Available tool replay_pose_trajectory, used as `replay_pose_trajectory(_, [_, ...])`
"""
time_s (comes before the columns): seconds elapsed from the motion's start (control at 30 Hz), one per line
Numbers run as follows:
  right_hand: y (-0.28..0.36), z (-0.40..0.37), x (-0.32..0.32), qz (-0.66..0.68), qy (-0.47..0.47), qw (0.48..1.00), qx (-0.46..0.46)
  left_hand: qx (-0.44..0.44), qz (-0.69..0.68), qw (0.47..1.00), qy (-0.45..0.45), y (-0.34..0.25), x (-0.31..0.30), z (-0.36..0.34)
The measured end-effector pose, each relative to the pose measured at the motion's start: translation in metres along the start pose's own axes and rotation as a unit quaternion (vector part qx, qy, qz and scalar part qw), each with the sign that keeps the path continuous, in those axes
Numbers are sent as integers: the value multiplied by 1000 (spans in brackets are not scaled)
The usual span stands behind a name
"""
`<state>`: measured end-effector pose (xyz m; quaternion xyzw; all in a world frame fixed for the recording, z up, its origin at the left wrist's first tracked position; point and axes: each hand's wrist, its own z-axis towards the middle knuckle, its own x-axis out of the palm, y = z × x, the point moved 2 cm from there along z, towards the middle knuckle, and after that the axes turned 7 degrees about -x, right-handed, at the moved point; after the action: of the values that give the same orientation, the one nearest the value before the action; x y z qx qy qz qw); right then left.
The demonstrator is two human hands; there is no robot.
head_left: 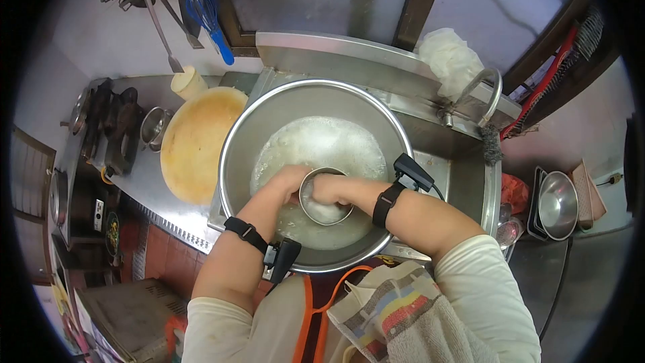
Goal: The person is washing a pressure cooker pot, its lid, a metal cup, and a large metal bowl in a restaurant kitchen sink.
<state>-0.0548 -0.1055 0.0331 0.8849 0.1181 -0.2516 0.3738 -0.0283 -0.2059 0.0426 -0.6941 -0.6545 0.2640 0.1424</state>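
Observation:
A large steel basin (pixel 232 161) holds cloudy, whitish water (pixel 322 138). Low in the basin, near its middle, is a small round metal bowl (pixel 327 220) with whitish contents. My left hand (pixel 293 178) is at the bowl's left side, its fingers partly hidden behind the rim. Inside the bowl is my right hand (pixel 328 189), its fingers curled down into the pale contents; what they hold, if anything, is hidden. Both wrists wear black straps with small devices.
A round yellowish board (pixel 198 144) lies left of the basin beside a small steel pot (pixel 156 126). Right of the basin is a sink with a curved faucet (pixel 496 97). A patterned towel (pixel 410 316) hangs in front of my body. Utensils hang at the upper left.

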Motion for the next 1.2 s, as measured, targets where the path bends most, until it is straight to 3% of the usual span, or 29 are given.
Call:
replay_pose_trajectory(0.03, [-2,2,3,170,-30,985,8,12,-67,998,17,5,-2,13])
replay_pose_trajectory(0.1, [9,-7,0,488,-82,869,18,34,-201,978,50,7,-9,26])
replay_pose_trajectory(0.13, [17,-11,-5,559,-89,824,-23,9,-253,966,47,11,-15,30])
replay_pose_trajectory(0.23, [26,-24,-25,655,-122,740,-92,-36,-315,948,16,8,-39,28])
replay_pose_trajectory(0.27, [25,-18,-29,679,-131,713,-116,3,-322,942,91,1,-40,13])
replay_pose_trajectory(0.37, [17,-27,-43,667,-125,720,-144,18,-391,881,264,-3,-37,-3])
replay_pose_trajectory(0.4, [14,-32,-46,658,-125,727,-151,-4,-340,907,247,-12,-38,-34])
replay_pose_trajectory(0.5, [23,-55,-56,526,-115,817,-204,28,-403,831,382,-3,-29,-34])
replay_pose_trajectory(0.53, [24,-58,-57,382,-153,886,-212,56,-381,841,379,-3,-24,-36])
replay_pose_trajectory(0.57, [30,-68,-63,220,-197,918,-264,61,-397,827,393,-3,-23,-37])
replay_pose_trajectory(0.63, [43,-89,-72,-118,-267,893,-342,68,-427,799,418,-2,-22,-38])
replay_pose_trajectory(0.73, [10,-48,-57,-185,-259,896,-310,111,-408,851,311,-1,-20,-34])
replay_pose_trajectory(0.8, [4,-40,-50,89,-257,924,-267,109,-406,868,264,-2,-20,-36])
replay_pose_trajectory(0.83, [4,-36,-43,375,-223,874,-213,108,-406,875,240,-2,-20,-37])
replay_pose_trajectory(0.87, [6,-34,-36,628,-168,747,-139,103,-405,879,231,-2,-19,-39])
replay_pose_trajectory(0.97, [41,-63,-50,455,-73,862,-212,95,-406,884,211,-5,-20,-45])
replay_pose_trajectory(1.07, [41,-61,-52,766,37,632,-111,76,-414,883,208,-8,-22,-54])
replay_pose_trajectory(1.17, [50,-55,-44,785,-59,612,-75,29,-430,876,217,-9,-24,-64])
replay_pose_trajectory(1.2, [57,-64,-44,745,-58,656,-104,25,-430,873,228,-6,-25,-62])
